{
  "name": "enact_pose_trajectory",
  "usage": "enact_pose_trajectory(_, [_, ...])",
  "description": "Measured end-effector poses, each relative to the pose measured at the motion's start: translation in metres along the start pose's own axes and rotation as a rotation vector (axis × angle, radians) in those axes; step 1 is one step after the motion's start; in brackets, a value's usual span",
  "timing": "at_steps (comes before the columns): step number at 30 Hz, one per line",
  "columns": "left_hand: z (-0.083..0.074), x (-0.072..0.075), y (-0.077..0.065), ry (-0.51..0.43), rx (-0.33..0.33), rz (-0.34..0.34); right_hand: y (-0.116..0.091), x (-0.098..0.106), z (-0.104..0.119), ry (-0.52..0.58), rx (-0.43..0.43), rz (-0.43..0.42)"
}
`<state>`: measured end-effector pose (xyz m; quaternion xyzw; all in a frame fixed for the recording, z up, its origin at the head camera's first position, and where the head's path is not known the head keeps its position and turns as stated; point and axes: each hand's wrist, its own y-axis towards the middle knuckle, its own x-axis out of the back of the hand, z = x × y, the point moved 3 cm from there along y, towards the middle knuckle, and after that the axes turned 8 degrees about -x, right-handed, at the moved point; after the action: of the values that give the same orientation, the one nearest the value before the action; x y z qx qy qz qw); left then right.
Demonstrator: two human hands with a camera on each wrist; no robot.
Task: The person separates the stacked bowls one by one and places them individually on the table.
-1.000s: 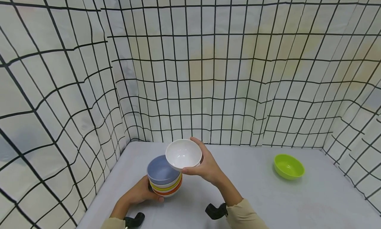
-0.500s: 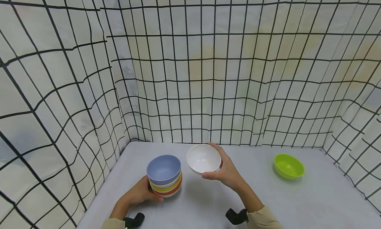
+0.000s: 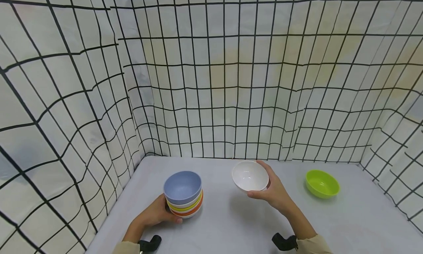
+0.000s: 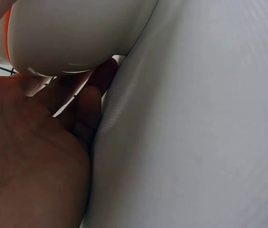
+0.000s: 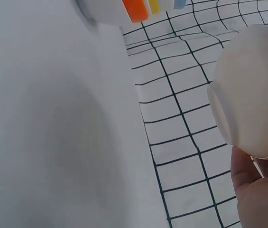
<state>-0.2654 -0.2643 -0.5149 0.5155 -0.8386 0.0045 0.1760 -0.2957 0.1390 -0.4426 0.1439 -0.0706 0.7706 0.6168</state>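
Observation:
A white bowl (image 3: 250,176) is held in the air by my right hand (image 3: 275,191), thumb on the near side and fingers round the far side. Its underside and foot ring show in the right wrist view. On the left stands a stack of nested bowls (image 3: 185,206) with a blue bowl (image 3: 183,188) on top; white, yellow and orange rims show below. My left hand (image 3: 156,213) grips the stack low on its left side, its thumb along the front. In the left wrist view the fingers curve round the lowest white bowl (image 4: 77,35), close to the tabletop.
A lime green bowl (image 3: 322,184) sits alone on the right of the table. The white-covered table (image 3: 224,228) is bounded at the back and sides by white walls with a black grid (image 3: 224,100). Each wrist wears a black device (image 3: 284,242).
My right hand has carried the white bowl rightward, from beside the top of the stack to the middle of the table, still above the surface. The left hand and stack stay put.

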Motion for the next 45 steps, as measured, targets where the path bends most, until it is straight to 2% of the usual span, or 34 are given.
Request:
enact_pose_trajectory(10, [0.001,0.001,0.001,0.01,0.019,-0.004,-0.008,0.028,-0.026,-0.06,-0.097,-0.067])
enact_pose_trajectory(23, [-0.001,-0.001,0.002,0.012,0.033,-0.016,-0.013,0.057,-0.048,-0.118,-0.165,-0.119])
enact_pose_trajectory(29, [-0.001,-0.001,0.002,0.008,0.03,-0.015,-0.01,0.064,-0.059,-0.12,-0.193,-0.117])
enact_pose_trajectory(37, [0.002,-0.001,0.0,0.008,0.044,-0.006,-0.009,0.069,-0.074,-0.152,-0.271,-0.124])
enact_pose_trajectory(45, [0.001,-0.001,0.0,-0.003,0.028,-0.013,-0.007,0.072,-0.081,-0.172,-0.313,-0.132])
